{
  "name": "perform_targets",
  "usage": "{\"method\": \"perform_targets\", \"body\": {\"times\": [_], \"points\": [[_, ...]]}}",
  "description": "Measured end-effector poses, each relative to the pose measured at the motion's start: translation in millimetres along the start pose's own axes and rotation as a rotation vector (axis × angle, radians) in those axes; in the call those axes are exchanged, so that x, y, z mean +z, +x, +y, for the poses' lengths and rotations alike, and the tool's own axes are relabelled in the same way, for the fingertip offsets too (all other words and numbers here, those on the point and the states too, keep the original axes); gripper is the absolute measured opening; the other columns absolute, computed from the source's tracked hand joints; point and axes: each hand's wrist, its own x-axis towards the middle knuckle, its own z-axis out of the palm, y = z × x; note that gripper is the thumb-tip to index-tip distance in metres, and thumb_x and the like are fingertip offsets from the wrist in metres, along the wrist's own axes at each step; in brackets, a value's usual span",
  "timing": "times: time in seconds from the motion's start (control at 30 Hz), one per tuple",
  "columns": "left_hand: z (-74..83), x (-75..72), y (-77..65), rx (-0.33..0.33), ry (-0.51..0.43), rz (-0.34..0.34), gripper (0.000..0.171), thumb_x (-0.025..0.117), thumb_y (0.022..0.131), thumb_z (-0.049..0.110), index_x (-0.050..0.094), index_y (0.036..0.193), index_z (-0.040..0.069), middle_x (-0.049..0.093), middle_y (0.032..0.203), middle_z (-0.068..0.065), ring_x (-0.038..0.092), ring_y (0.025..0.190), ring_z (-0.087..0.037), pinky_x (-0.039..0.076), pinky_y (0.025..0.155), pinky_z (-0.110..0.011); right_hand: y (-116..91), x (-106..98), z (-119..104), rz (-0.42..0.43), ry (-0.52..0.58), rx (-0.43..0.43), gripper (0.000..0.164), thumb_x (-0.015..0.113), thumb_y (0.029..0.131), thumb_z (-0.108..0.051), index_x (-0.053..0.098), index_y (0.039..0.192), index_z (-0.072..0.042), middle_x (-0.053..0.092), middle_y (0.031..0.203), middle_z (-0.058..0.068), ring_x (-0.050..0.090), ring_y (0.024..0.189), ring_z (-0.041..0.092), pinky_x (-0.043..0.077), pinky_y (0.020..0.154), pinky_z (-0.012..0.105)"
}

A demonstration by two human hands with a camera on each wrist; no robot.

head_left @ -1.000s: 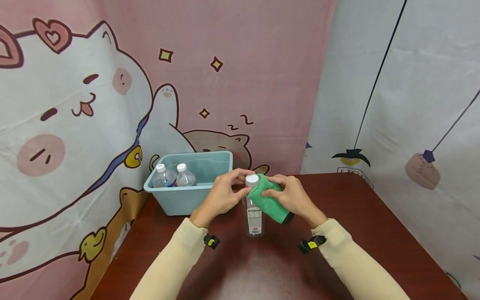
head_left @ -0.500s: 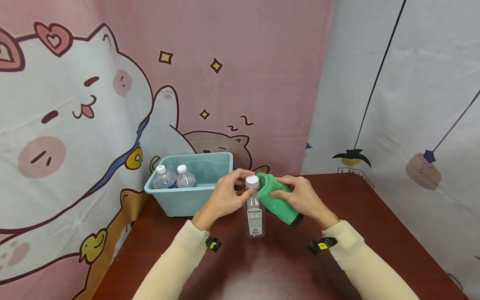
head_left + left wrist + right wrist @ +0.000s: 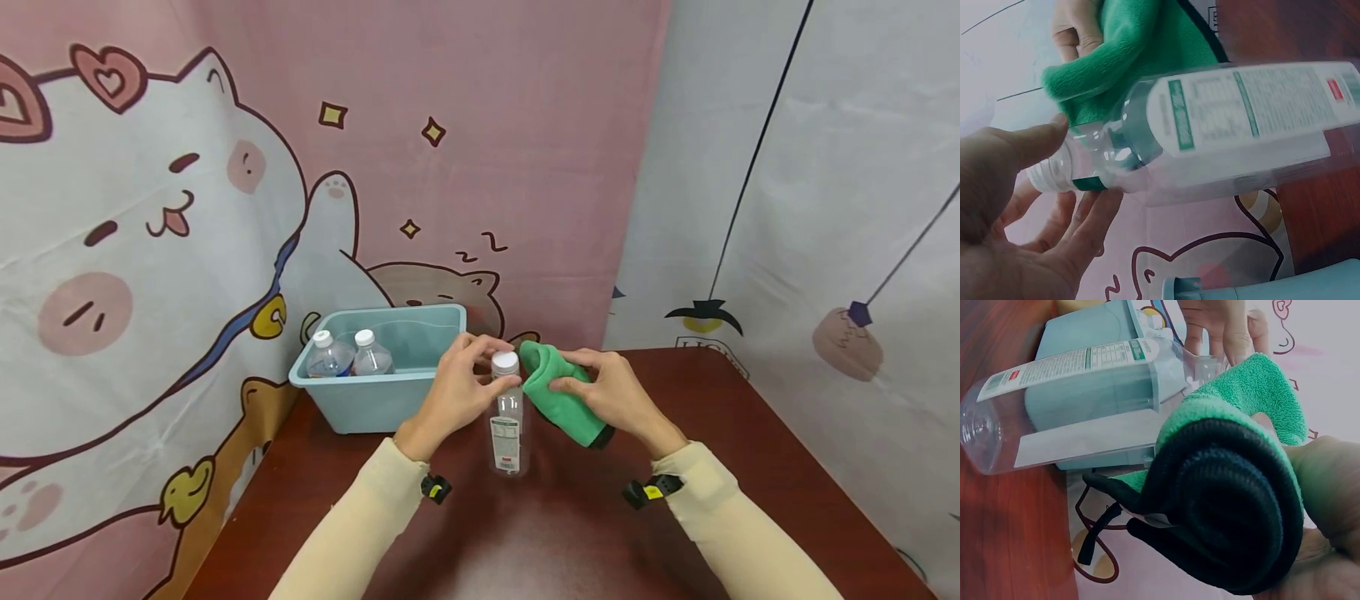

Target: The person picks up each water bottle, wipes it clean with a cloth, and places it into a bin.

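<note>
A clear plastic bottle (image 3: 506, 446) with a white cap (image 3: 505, 362) and a printed label stands upright on the table. My left hand (image 3: 463, 382) holds it at the neck; in the left wrist view its thumb and fingers lie on opposite sides of the neck (image 3: 1088, 156), just below the cap. On the bottle's right, my right hand (image 3: 611, 392) grips a rolled green cloth (image 3: 564, 407), slightly apart from the bottle in the head view. The cloth's dark edge (image 3: 1225, 444) faces the right wrist camera, where the roll hides part of the fingers.
Left of the bottle stands a light-blue plastic bin (image 3: 382, 404). Two capped bottles, a left one (image 3: 327, 362) and a right one (image 3: 371, 360), are in its left part. A dark red-brown table (image 3: 675, 417) lies beneath, with patterned curtains (image 3: 525, 167) behind.
The right hand and the green cloth have moved right, away from the bottle's neck. The bottle's label has turned slightly to the left, with the left hand still at the neck.
</note>
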Motion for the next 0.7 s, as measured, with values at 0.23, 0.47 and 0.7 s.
{"method": "perform_targets", "body": {"times": [0.23,0.47,0.7], "points": [[-3.3,-12.7,-1.7,0.036,-0.012,-0.066,0.048,0.091,0.103,0.010,0.080,0.149,0.014,0.071,0.129,-0.011,0.073,0.116,-0.024,0.070,0.098,-0.029,-1,-2,2,-0.016,0.001,0.003,0.051,0.095,0.101,-0.022,0.081,0.148,-0.008,0.086,0.132,0.016,0.079,0.089,0.014,0.064,0.075,0.026],[-6.5,-21.8,-2.7,0.105,0.028,-0.129,0.048,0.083,0.108,0.005,0.076,0.154,0.013,0.079,0.144,-0.007,0.078,0.125,-0.023,0.067,0.102,-0.038,2,5,-2,-0.047,-0.003,-0.041,0.050,0.094,0.102,-0.020,0.080,0.149,-0.009,0.086,0.134,0.013,0.079,0.097,0.016,0.063,0.079,0.026],[-7.0,-23.6,-5.0,0.112,0.049,-0.176,0.049,0.082,0.110,0.009,0.073,0.157,0.017,0.078,0.147,-0.006,0.077,0.124,-0.023,0.066,0.099,-0.041,8,21,-14,-0.079,0.006,-0.085,0.049,0.093,0.103,-0.021,0.080,0.148,-0.010,0.085,0.134,0.007,0.078,0.104,0.019,0.064,0.084,0.028]]}}
